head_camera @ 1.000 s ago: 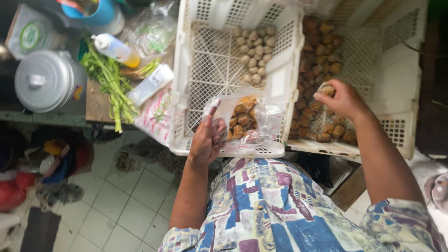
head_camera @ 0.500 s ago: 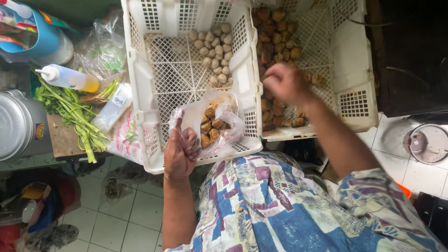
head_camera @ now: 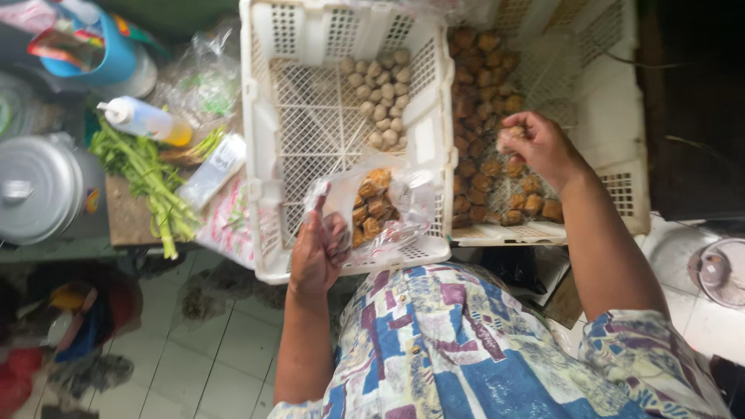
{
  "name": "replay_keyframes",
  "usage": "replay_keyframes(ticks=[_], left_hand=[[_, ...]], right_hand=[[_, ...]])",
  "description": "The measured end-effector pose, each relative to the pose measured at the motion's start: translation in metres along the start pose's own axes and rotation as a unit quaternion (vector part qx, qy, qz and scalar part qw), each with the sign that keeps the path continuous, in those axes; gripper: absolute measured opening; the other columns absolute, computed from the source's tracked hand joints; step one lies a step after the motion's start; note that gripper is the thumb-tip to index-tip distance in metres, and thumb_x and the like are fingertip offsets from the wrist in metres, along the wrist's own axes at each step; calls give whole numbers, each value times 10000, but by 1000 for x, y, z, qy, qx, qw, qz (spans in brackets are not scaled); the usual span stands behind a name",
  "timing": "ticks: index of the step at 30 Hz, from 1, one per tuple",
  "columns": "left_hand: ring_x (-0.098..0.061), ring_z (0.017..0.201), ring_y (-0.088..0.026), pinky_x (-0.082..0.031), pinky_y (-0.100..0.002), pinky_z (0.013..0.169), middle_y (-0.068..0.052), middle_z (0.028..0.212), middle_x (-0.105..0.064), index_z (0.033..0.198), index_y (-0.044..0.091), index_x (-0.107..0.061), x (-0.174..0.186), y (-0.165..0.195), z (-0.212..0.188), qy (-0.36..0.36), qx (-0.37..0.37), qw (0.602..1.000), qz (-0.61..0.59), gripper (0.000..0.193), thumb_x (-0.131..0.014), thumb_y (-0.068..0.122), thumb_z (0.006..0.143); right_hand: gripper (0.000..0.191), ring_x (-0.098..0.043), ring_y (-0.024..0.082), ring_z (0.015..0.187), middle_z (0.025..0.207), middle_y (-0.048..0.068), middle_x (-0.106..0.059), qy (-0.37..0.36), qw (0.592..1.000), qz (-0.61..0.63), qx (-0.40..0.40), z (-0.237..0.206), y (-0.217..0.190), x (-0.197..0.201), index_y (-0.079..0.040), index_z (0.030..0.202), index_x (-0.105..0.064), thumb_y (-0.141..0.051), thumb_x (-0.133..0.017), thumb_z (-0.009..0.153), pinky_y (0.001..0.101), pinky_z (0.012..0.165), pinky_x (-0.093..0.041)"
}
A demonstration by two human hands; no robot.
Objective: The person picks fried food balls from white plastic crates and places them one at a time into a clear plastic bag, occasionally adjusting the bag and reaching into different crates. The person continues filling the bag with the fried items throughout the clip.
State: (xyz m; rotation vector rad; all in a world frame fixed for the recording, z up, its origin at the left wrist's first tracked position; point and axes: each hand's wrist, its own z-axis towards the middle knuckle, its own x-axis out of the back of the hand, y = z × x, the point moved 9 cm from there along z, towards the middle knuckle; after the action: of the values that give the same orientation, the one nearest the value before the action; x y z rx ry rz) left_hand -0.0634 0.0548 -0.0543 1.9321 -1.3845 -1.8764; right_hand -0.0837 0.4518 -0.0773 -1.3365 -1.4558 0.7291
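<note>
Since half a second ago the right hand [head_camera: 543, 147] has lifted off the heap of brown pieces and drawn back toward the person, now carrying one pale brown piece [head_camera: 510, 136]; the left hand has kept its place at the bag. The right fingers [head_camera: 518, 130] are curled and pinched on that piece, held above the right crate [head_camera: 621, 147], a white slotted one lined with clear film and filled with brown fried pieces [head_camera: 485, 101]. The left hand [head_camera: 317, 252] grips the mouth of a clear plastic bag [head_camera: 388, 206], thumb and fingers pressed together on its edge, holding it open over the near corner of the left crate [head_camera: 268, 155]. Inside the bag lie several of the same brown pieces [head_camera: 374, 203]. Farther back in the left crate sits a cluster of small pale round balls [head_camera: 380, 97]. To the left, on the worktop [head_camera: 124, 217], lie green stalks [head_camera: 147, 182], a squeeze bottle [head_camera: 143, 120] on its side, and a metal pot lid [head_camera: 35, 186]; a blue tub [head_camera: 101, 46] stands behind them.
</note>
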Motion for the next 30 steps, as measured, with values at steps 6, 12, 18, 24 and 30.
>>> replay_keyframes(ticks=[6, 12, 18, 24, 30], left_hand=[[-352, 573, -34, -324, -180, 496, 21, 835, -458, 1640, 189, -279, 8, 0, -2, -2, 11, 1000, -21, 626, -458, 444, 1098], [-352, 559, -33, -316, -172, 468, 18, 817, -458, 1639, 173, -285, 8, 1, -1, 3, -7, 1000, -10, 620, -447, 444, 1107], [-355, 558, -38, -317, -176, 463, 18, 798, -461, 1645, 181, -266, 8, -1, -2, 14, -1, 1000, -13, 629, -427, 443, 1096], [-356, 556, -38, -318, -176, 466, 19, 791, -458, 1653, 169, -264, 7, -2, -1, 5, -2, 1000, -7, 640, -428, 450, 1101], [-353, 558, -34, -314, -178, 470, 18, 806, -458, 1647, 169, -274, 4, 0, -1, -6, -9, 1000, -6, 634, -449, 447, 1105]], right_hand=[[489, -698, 167, 1002, 1130, 118, -705, -283, 946, -14, 156, -64, -86, -160, -19, 1361, -514, -155, -690, 926, 302, 839, -611], [275, -708, 276, 992, 1116, 175, -748, -18, 970, -142, 196, 4, -61, -67, -13, 1258, -644, -168, -666, 1032, 360, 866, -575], [468, -502, 433, 1249, 1368, 198, -567, -42, 838, -544, -26, 48, 49, -18, -158, 1362, -615, -192, -707, 904, 546, 1020, -440], [518, -378, 467, 1408, 1557, 239, -371, -2, 828, -548, -121, 49, 66, 6, -187, 1443, -578, -245, -696, 942, 559, 1123, -401], [489, -601, 436, 1237, 1356, 248, -581, 13, 850, -509, -135, 48, 69, 28, -97, 1308, -639, -259, -796, 875, 505, 1021, -531]])
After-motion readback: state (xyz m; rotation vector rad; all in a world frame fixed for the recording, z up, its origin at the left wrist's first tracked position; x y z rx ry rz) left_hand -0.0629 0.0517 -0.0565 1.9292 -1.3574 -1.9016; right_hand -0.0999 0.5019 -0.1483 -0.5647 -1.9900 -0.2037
